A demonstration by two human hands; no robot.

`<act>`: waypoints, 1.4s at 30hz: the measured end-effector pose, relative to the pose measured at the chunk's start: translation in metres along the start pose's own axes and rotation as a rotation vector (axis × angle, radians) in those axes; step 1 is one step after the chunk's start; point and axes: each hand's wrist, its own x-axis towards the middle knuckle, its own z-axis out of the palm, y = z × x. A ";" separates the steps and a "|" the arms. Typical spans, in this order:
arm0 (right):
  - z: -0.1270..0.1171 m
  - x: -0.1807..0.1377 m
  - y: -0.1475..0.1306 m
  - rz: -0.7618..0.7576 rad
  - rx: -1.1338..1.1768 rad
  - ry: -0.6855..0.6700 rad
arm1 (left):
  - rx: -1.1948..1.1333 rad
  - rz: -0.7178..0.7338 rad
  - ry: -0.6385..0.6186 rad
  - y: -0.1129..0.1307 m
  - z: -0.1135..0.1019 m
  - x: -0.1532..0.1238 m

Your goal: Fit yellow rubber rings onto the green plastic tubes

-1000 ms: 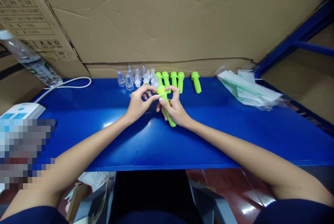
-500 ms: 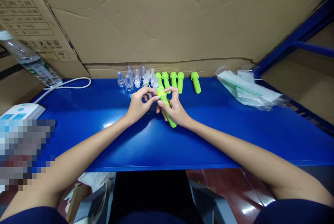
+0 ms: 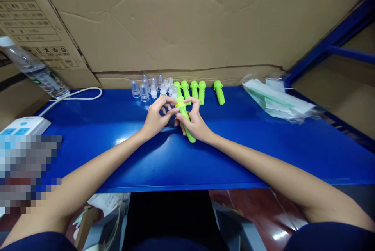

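My right hand (image 3: 195,123) is wrapped round a lime-green plastic handle (image 3: 189,135) held over the middle of the blue table (image 3: 252,141). My left hand (image 3: 154,118) pinches a thin yellow ring (image 3: 181,104) at the handle's upper end, fingertips meeting those of the right hand. Just behind the hands lie several more green handles (image 3: 202,90) in a row, one (image 3: 219,92) set a little apart to the right. Left of these stands a cluster of small clear plastic caps (image 3: 144,89). A loose yellow ring (image 3: 163,95) lies near the caps.
Cardboard sheets (image 3: 187,20) wall off the back of the table. A water bottle (image 3: 32,67) leans at the far left beside a white power strip (image 3: 25,125) and its cable (image 3: 76,93). Clear bags of packets (image 3: 278,100) lie at the right. A blue frame (image 3: 336,40) rises behind.
Both hands stay in place on the handle. The left fingers have shifted slightly around the yellow ring at its top.
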 end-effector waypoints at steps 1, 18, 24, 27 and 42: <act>0.000 0.000 0.000 -0.003 -0.002 0.002 | 0.004 0.007 0.002 0.000 0.000 0.000; -0.001 0.001 0.004 0.047 0.015 0.001 | 0.024 0.044 -0.008 -0.003 -0.003 0.000; -0.001 0.001 0.003 0.064 0.018 0.009 | 0.035 0.048 0.000 -0.004 -0.002 0.000; 0.000 0.001 0.000 0.066 0.037 0.027 | 0.036 0.053 0.012 -0.002 -0.001 0.000; -0.003 0.006 0.005 0.138 0.182 -0.018 | 0.092 0.020 0.078 -0.003 -0.002 0.000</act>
